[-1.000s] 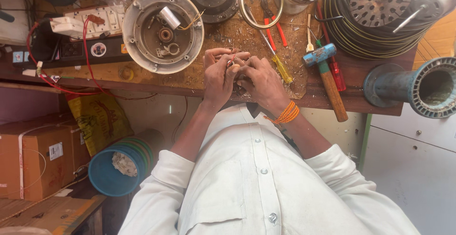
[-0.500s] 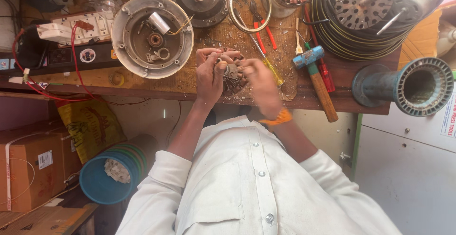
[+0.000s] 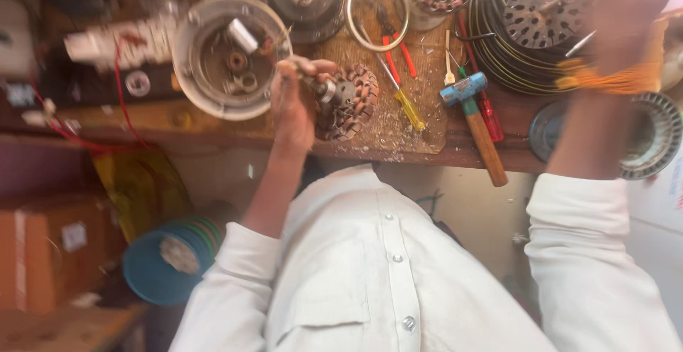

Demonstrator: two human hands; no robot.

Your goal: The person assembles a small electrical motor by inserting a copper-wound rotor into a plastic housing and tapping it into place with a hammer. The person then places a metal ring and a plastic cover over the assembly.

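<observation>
Wooden workbench (image 3: 427,145), surface littered with chips. On it: round motor housing (image 3: 229,56), copper-wound stator (image 3: 348,103), yellow screwdriver (image 3: 409,106), blue-headed hammer (image 3: 475,125), metal ring (image 3: 377,12), stacked fan covers (image 3: 530,28).

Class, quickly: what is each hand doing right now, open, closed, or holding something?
Left hand: closed on the copper-wound stator at the bench edge.
Right hand: raised at the upper right, too blurred to tell open or closed, or whether it holds anything.
</observation>
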